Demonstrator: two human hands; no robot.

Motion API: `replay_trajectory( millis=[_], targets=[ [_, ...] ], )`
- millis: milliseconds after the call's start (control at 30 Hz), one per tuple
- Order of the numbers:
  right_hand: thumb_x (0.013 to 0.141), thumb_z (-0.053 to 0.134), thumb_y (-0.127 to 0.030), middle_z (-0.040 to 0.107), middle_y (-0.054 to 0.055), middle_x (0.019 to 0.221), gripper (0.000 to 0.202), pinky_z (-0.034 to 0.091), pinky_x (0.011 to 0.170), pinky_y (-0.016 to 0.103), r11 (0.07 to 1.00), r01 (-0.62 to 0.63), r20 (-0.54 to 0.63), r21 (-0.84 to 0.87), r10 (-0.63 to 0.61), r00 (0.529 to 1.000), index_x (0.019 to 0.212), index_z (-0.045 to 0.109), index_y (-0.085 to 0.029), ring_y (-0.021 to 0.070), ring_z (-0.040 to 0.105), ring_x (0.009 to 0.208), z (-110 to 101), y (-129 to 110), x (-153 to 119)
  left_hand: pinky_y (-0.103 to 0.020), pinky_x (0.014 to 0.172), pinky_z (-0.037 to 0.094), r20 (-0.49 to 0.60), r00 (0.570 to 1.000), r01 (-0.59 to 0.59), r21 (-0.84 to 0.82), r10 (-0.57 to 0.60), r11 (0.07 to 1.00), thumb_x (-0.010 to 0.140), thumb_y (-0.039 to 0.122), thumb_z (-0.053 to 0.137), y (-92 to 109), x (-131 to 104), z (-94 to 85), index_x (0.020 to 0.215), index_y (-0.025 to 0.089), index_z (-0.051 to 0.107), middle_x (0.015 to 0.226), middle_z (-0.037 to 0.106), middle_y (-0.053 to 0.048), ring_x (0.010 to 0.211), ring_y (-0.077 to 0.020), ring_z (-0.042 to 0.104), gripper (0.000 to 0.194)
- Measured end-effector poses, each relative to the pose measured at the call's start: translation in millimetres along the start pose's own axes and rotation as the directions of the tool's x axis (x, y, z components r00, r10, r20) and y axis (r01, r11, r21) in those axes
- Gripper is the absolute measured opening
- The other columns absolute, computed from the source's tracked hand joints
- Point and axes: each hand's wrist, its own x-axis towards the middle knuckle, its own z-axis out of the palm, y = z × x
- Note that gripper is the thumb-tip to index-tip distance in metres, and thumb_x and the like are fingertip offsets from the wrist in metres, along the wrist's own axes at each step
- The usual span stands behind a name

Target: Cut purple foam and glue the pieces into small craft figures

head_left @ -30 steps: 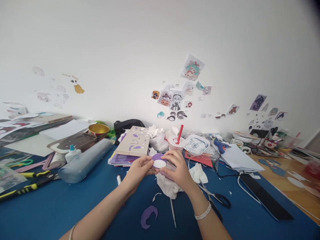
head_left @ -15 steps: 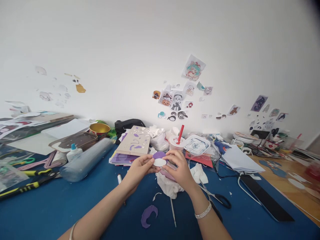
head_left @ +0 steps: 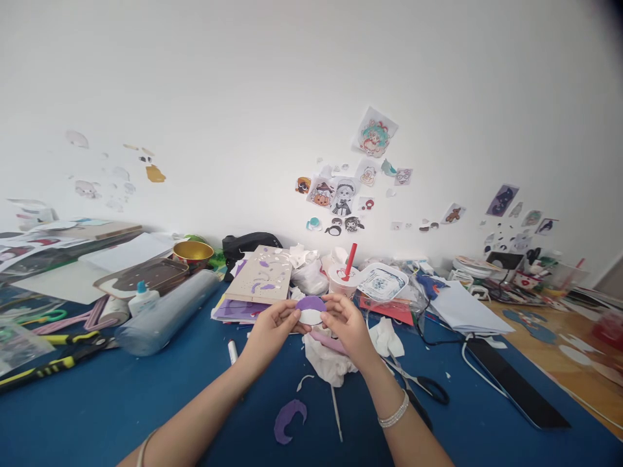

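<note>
While I watch through the head view, both grips are pinched together on one small purple-and-white disc (head_left: 310, 304), held up over the middle of the counter (head_left: 146, 395): the left hand (head_left: 272, 327) at its left rim, the right hand (head_left: 348, 331) at its right. Whether purple and white are one piece or two layers, I cannot tell. It looks like thin paper, so I judge that uneven pulling could crease or tear it, or make loose layers slide. A pink strip (head_left: 331, 342) sits just below the right hand; I can't tell if fingers touch it. Scissors (head_left: 423, 386) lie partly behind the right forearm, so a sideways swing might knock them. Ahead, a lidded cup (head_left: 341, 279) stands near the right knuckles, and a bump could tip it. I see more room between the forearms, with blue surface around a purple crescent (head_left: 283, 425) and a white stick (head_left: 337, 415). The counter's right edge slants past a black slab (head_left: 516, 383), well apart from both hands.
</note>
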Motion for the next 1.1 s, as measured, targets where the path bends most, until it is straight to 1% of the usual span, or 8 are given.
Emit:
replay_trajectory(
  millis=[267, 433, 633, 800, 933, 1000, 1067, 1100],
  targets=[
    [0.069, 0.063, -0.026, 0.064, 0.004, 0.086, 0.023, 0.05, 0.072, 0.031, 0.999, 0.024, -0.018, -0.038, -0.025, 1.0, 0.091, 0.058, -0.019, 0.0171, 0.061, 0.079, 2, -5, -1, -0.033, 0.069, 0.054, 0.031, 0.999, -0.009, 0.031, 0.008, 0.999, 0.063, 0.044, 0.069, 0, 0, -0.9, 0.085, 0.017, 0.056, 0.063, 0.067, 0.001, 0.062, -0.0192, 0.067, 0.037],
    [0.067, 0.063, -0.028, 0.065, 0.004, 0.084, 0.024, 0.051, 0.065, 0.029, 1.0, -0.013, -0.069, 0.002, 0.013, 0.998, 0.089, 0.057, -0.02, 0.0163, 0.061, 0.074, 4, -1, 1, -0.032, 0.069, 0.053, 0.062, 0.989, -0.139, 0.045, 0.136, 0.989, 0.069, 0.041, 0.065, -5, 1, -0.9, 0.101, 0.02, 0.046, 0.067, 0.064, 0.003, 0.066, -0.0179, 0.066, 0.043],
    [0.065, 0.065, -0.03, 0.064, 0.002, 0.078, 0.026, 0.052, 0.062, 0.029, 0.999, -0.019, -0.072, 0.05, 0.022, 0.997, 0.087, 0.056, -0.02, 0.015, 0.061, 0.068, 5, 3, 5, -0.03, 0.071, 0.052, 0.084, 0.985, -0.156, 0.1, 0.148, 0.983, 0.067, 0.041, 0.066, -5, 1, -0.2, 0.092, 0.021, 0.051, 0.065, 0.062, 0.004, 0.068, -0.0176, 0.066, 0.035],
    [0.065, 0.065, -0.031, 0.063, 0.002, 0.079, 0.026, 0.052, 0.063, 0.029, 0.997, -0.002, -0.047, 0.072, 0.006, 0.999, 0.087, 0.057, -0.021, 0.0157, 0.061, 0.071, 4, 3, 5, -0.029, 0.069, 0.053, 0.044, 0.993, -0.115, 0.13, 0.11, 0.985, 0.064, 0.041, 0.069, -1, 0, 1.4, 0.082, 0.02, 0.055, 0.06, 0.066, 0.002, 0.066, -0.0187, 0.067, 0.031],
    [0.069, 0.064, -0.036, 0.063, 0.004, 0.084, 0.029, 0.052, 0.063, 0.029, 0.997, 0.008, -0.058, 0.078, -0.004, 0.998, 0.092, 0.057, -0.02, 0.0151, 0.061, 0.069, 3, 0, 5, -0.029, 0.069, 0.054, 0.0, 0.995, -0.095, 0.114, 0.095, 0.989, 0.059, 0.045, 0.072, -1, 1, -0.2, 0.082, 0.02, 0.056, 0.06, 0.067, 0.001, 0.066, -0.0193, 0.067, 0.038],
    [0.072, 0.061, -0.04, 0.064, 0.005, 0.084, 0.029, 0.052, 0.063, 0.029, 0.998, 0.057, -0.136, 0.018, -0.054, 0.989, 0.092, 0.056, -0.019, 0.0159, 0.062, 0.07, -6, -2, 4, -0.029, 0.069, 0.054, -0.01, 0.997, -0.079, 0.12, 0.081, 0.99, 0.058, 0.047, 0.072, -1, 2, -1.6, 0.083, 0.02, 0.057, 0.06, 0.068, 0.0, 0.066, -0.0198, 0.067, 0.04],
    [0.077, 0.055, -0.041, 0.065, 0.005, 0.086, 0.027, 0.052, 0.065, 0.029, 0.976, 0.08, -0.259, -0.201, -0.131, 0.957, 0.092, 0.056, -0.019, 0.0167, 0.063, 0.074, -27, -6, 4, -0.029, 0.069, 0.055, -0.011, 0.997, -0.07, 0.135, 0.072, 0.988, 0.057, 0.048, 0.073, -1, 3, -2.7, 0.084, 0.02, 0.057, 0.06, 0.069, 0.0, 0.067, -0.0203, 0.067, 0.042],
    [0.08, 0.051, -0.04, 0.065, 0.005, 0.087, 0.025, 0.052, 0.067, 0.029, 0.933, 0.046, -0.336, -0.358, -0.174, 0.926, 0.092, 0.057, -0.019, 0.0166, 0.063, 0.076, -44, -7, 4, -0.029, 0.07, 0.055, -0.015, 0.997, -0.068, 0.143, 0.07, 0.987, 0.057, 0.049, 0.073, -1, 3, -3.1, 0.084, 0.02, 0.057, 0.061, 0.069, 0.0, 0.068, -0.0205, 0.067, 0.043]
  ],
)
